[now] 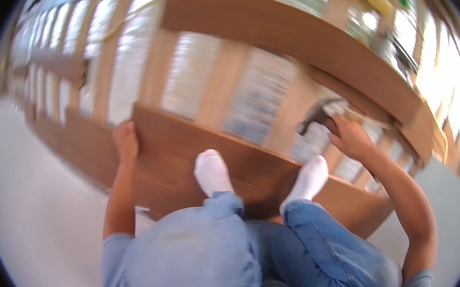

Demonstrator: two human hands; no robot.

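Observation:
My right hand (355,138) is closed around a hammer (317,116), whose dark curved head points to the left over the wooden strips. Motion blurs the hammer and hides its handle inside the fist. My left hand (126,140) is closed at the left end of a brown plank (173,132), with the fingertips out of sight. This plank lies along the near side, across the ends of pale wooden strips (221,87). My white-socked feet (212,169) rest on the brown boards below it.
Another brown plank (285,27) lies loose across the strips farther off. Silvery, shiny sheeting (262,91) shows between the strips. A dark tool-like object (402,55) and a yellow item (375,0) lie at the upper right. Pale floor (29,163) extends at the left.

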